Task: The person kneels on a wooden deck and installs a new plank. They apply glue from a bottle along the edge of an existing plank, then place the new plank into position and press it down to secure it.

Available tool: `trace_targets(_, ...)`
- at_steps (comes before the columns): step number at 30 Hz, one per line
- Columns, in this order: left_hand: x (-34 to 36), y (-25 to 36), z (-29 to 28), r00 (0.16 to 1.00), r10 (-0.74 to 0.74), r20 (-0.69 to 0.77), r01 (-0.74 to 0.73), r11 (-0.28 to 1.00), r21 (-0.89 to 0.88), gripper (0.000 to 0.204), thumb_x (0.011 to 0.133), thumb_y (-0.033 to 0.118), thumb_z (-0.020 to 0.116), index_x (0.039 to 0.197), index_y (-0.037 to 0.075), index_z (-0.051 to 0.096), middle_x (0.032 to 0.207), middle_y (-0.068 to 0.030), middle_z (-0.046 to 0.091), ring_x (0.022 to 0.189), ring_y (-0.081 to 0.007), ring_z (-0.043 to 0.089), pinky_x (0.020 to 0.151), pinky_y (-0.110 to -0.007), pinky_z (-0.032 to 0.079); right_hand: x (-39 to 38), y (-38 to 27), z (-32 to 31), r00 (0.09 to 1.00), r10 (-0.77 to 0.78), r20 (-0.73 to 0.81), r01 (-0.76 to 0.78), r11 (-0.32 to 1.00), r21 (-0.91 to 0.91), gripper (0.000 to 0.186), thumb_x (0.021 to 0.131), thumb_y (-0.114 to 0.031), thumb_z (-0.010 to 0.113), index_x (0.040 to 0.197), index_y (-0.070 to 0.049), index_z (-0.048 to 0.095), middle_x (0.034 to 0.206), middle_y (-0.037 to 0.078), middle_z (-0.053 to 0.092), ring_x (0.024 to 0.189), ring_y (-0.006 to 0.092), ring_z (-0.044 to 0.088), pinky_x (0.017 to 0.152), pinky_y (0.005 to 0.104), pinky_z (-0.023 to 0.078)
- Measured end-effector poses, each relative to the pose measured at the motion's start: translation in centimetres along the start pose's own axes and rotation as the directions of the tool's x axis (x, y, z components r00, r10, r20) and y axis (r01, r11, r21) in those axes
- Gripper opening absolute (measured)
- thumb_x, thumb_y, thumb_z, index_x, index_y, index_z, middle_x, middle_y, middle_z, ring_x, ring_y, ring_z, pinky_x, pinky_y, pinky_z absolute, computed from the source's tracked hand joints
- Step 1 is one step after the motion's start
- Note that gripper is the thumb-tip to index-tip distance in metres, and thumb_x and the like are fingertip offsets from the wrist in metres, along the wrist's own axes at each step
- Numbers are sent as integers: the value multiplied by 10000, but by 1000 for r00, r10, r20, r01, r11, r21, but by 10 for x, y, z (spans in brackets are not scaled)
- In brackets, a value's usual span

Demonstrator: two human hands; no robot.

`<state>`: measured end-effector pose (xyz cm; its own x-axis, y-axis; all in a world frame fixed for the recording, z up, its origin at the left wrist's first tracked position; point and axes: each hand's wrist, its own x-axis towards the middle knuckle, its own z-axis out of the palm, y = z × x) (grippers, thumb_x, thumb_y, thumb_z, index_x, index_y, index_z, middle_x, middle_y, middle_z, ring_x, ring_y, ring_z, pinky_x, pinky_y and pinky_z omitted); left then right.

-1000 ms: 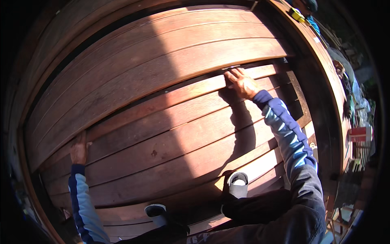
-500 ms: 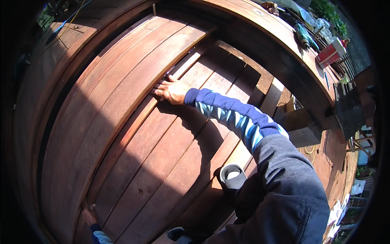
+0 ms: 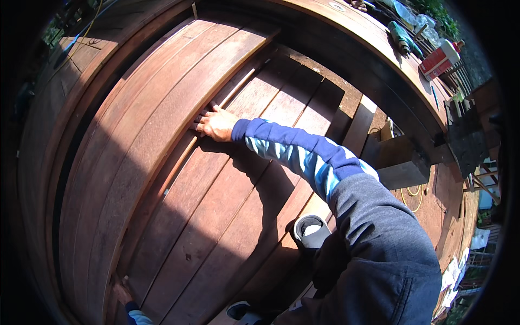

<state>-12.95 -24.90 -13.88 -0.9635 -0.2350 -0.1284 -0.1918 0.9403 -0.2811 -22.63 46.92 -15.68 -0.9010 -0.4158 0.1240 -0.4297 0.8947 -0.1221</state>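
1. Pressing or gripping with right hand (image 3: 215, 125), spread fingers laid over the narrow board (image 3: 154, 190) and reaching toward its left edge; impossible to tell whether curled beneath that edge or only pushing on top.
2. Reaching with left hand (image 3: 122, 292) to the same strip at the near left; cannot tell from these pictures whether closed on wood or just resting against it.
3. Found between the thick-edged board (image 3: 162, 122) on the left and the wide plank (image 3: 187, 216) on the right: the narrow board, running from near left to far right, seemingly lower than the lip on its left.
4. Compared with half a second ago, reaching slightly farther left with right hand, and now showing pale bits (image 3: 167, 191) more plainly along the right side of the narrow board. Judging by that, probably shifting the strip leftward and widening the right-hand seam; likely loose, with its position not yet fixed.
5. Hard to make out: right fingertips at the shaded lip, left fingers in deep shade, and the depth of the seam. Cut off at the near border: the left sleeve (image 3: 140, 317). Hidden around left hand: the near end of the narrow board.
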Motion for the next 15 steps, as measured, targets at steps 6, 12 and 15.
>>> trace_targets(6, -6, 7, -10, 985, 160, -59, -164, 982, -92, 509, 900, 253, 621, 1303, -40, 514, 1236, -291, 548, 1113, -435, 542, 910, -449, 448, 3, 3, -1, 997, -8, 70, 8, 1000, -5, 334, 879, -246, 577, 1201, -160, 590, 1164, 94, 609, 1224, 303, 503, 1036, 634, 280)
trace_targets(12, -4, 8, -12, 996, 73, 53, -70, 996, -60, 478, 887, 238, 646, 1268, -32, 547, 1118, -323, 585, 1029, -465, 557, 847, -466, 453, 4, 2, -8, 997, 13, 70, -17, 999, 52, 308, 821, -195, 617, 1125, -150, 638, 1092, 88, 641, 1172, 288, 551, 1031, 636, 290)
trace_targets(15, -3, 0, -1, 933, 271, -239, -316, 931, -181, 409, 873, 254, 664, 1147, -47, 618, 967, -338, 605, 913, -489, 571, 760, -498, 448, 6, 4, -12, 994, 36, 107, -47, 994, 98, 264, 787, -167, 629, 1046, -139, 675, 1030, 97, 671, 1133, 291, 579, 1019, 641, 307)
